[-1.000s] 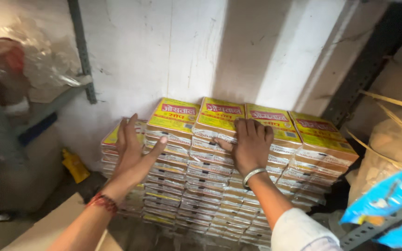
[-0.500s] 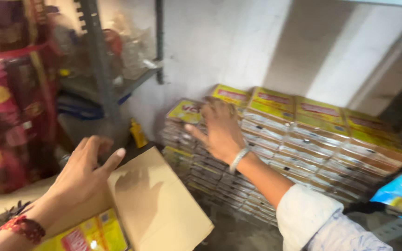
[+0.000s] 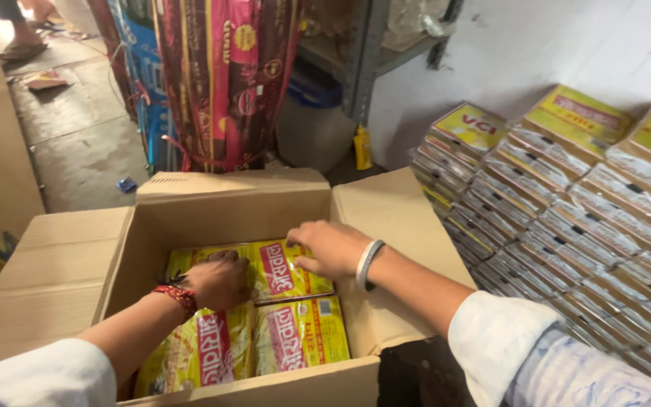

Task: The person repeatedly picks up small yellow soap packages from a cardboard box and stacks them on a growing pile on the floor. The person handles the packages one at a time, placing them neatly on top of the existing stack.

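Stood open at the centre: a cardboard box, flaps spread outward

Stacked at 3 o'clock against the white wall: a pile of flat yellow packs

Leaned at 12 o'clock: a tall pink printed roll beside a grey shelf post

Lay inside the box, in a flat layer: yellow packets

Pressed down at 9 o'clock on that layer: left hand, fingers curled together on a packet

Rested at 1 o'clock of the layer: right hand, fingers together, tips touching a packet's top edge; grip not clear
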### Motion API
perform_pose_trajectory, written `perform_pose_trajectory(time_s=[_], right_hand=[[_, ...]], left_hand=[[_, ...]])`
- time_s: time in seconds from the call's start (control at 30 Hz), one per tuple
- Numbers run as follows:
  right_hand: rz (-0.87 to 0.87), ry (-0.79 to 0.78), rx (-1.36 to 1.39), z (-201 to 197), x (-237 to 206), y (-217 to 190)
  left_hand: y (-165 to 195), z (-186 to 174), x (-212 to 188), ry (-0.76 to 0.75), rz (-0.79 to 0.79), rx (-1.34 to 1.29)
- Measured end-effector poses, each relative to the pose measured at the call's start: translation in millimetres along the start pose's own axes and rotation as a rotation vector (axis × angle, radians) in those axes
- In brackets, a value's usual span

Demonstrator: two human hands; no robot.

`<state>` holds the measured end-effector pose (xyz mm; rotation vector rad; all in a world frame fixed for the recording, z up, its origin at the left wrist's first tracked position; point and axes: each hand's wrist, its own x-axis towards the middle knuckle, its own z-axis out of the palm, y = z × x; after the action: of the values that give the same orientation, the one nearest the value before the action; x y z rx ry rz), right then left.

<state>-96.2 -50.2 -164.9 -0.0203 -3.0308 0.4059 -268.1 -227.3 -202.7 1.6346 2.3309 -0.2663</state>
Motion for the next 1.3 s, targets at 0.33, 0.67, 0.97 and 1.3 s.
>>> perform_pose_trajectory(time_s=[0.33,0.67,0.97,1.3], right_hand=[[0.15,-0.198,-0.107,4,4,-8],[0.166,-0.213,-0.134,7,-5,-5],[0.135,-0.139,-0.062,-4,-10,-8],[0.174,-0.173,-0.068,-1,-8,-10]], left_hand=[[12,-5,-11,-0.585,-0.032,0.059],[27,8,-51,-0.39,0.339,0.144],[21,-13,-69,-0.325,0.396,0.054],[37,-27,-79,-0.288,0.122,0.141]])
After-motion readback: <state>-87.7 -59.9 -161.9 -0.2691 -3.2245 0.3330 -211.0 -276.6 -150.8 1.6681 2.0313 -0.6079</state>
